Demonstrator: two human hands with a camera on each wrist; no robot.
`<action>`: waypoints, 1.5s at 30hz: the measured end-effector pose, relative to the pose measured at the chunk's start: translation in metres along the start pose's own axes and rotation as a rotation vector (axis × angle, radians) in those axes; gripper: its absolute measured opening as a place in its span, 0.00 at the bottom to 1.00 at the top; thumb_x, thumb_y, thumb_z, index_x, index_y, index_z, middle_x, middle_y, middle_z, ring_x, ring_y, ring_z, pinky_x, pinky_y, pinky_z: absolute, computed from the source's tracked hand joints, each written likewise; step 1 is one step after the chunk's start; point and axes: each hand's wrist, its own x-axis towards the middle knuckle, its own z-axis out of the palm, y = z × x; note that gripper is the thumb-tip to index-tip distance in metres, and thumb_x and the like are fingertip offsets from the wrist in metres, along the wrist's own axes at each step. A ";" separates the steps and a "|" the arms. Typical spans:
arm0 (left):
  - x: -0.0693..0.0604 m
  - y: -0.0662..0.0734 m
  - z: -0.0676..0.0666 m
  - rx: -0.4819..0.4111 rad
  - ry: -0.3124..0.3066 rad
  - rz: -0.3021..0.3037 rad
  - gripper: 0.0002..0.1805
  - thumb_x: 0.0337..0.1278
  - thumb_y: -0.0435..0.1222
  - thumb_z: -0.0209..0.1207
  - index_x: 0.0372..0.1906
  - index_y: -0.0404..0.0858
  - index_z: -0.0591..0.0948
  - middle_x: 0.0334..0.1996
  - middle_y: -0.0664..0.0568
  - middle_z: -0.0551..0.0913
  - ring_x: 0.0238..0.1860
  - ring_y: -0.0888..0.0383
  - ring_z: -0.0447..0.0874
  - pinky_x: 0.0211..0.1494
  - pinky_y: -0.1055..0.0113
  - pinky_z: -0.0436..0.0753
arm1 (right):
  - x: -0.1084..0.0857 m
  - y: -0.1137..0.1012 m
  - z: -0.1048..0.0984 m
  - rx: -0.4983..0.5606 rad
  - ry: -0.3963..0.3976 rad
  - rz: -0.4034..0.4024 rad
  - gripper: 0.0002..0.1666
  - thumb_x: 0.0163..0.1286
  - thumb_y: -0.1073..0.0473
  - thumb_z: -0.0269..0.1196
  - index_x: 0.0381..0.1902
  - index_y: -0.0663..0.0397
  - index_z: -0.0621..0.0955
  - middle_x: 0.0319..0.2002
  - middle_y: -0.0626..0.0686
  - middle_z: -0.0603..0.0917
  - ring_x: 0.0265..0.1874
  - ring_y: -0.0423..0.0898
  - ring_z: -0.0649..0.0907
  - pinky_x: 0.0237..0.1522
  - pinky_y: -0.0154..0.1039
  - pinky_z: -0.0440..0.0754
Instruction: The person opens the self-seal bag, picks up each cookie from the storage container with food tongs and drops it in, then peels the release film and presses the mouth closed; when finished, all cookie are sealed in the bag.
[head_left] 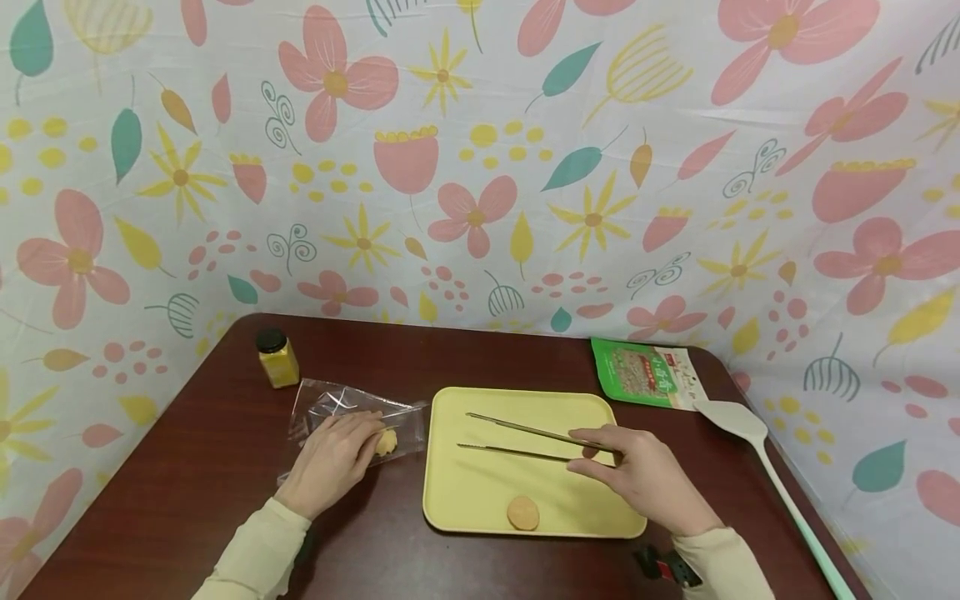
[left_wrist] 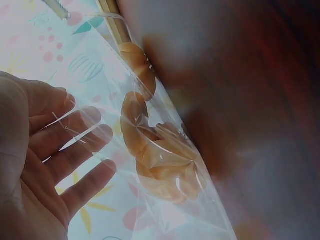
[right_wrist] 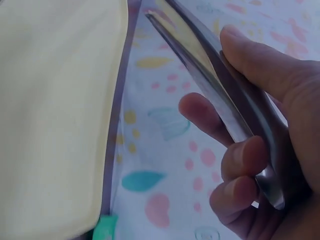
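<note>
My left hand [head_left: 333,458] pinches the edge of a clear plastic bag [head_left: 330,402] left of the tray. Inside the bag, several round golden biscuits [left_wrist: 167,167] show through the film in the left wrist view. My right hand [head_left: 648,477] grips long metal tongs [head_left: 517,428], thumb on one arm and fingers on the other. The two arms of the tongs stand apart over the yellow tray [head_left: 442,500], with nothing between their tips. One round biscuit [head_left: 522,512] lies on the tray by its near rim.
A small jar with a black lid [head_left: 277,358] stands at the back left of the dark wooden table [head_left: 390,550]. At the back right lies a green and white packet [head_left: 648,373]. A pale spatula [head_left: 772,458] runs along the right edge. Below my right wrist is a dark strap [head_left: 667,568].
</note>
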 end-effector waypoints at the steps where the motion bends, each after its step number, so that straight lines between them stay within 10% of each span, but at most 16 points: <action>1: 0.000 0.000 0.000 -0.002 -0.001 -0.001 0.10 0.49 0.30 0.68 0.40 0.36 0.85 0.44 0.45 0.86 0.45 0.48 0.85 0.45 0.45 0.81 | -0.004 0.002 -0.003 -0.004 0.007 0.003 0.21 0.55 0.37 0.70 0.48 0.29 0.84 0.31 0.28 0.81 0.15 0.34 0.68 0.19 0.31 0.70; 19: 0.000 0.002 0.002 0.000 -0.005 -0.002 0.10 0.47 0.30 0.69 0.39 0.38 0.85 0.43 0.45 0.86 0.44 0.48 0.85 0.44 0.51 0.81 | -0.057 0.014 -0.041 0.129 -0.113 0.194 0.25 0.56 0.39 0.70 0.50 0.41 0.84 0.47 0.44 0.86 0.44 0.38 0.84 0.34 0.33 0.83; 34: 0.000 0.001 0.002 -0.010 -0.001 -0.002 0.10 0.48 0.31 0.68 0.39 0.37 0.85 0.43 0.45 0.86 0.45 0.48 0.85 0.45 0.52 0.81 | -0.073 0.014 -0.048 0.299 -0.242 0.196 0.25 0.60 0.47 0.70 0.54 0.46 0.82 0.47 0.49 0.86 0.44 0.38 0.85 0.37 0.36 0.85; 45: 0.000 0.000 0.002 -0.009 0.005 -0.001 0.10 0.48 0.31 0.68 0.39 0.37 0.85 0.43 0.46 0.86 0.44 0.49 0.85 0.44 0.52 0.81 | -0.073 0.015 -0.049 0.207 -0.293 0.221 0.30 0.60 0.41 0.68 0.57 0.47 0.81 0.52 0.50 0.84 0.48 0.32 0.80 0.38 0.32 0.82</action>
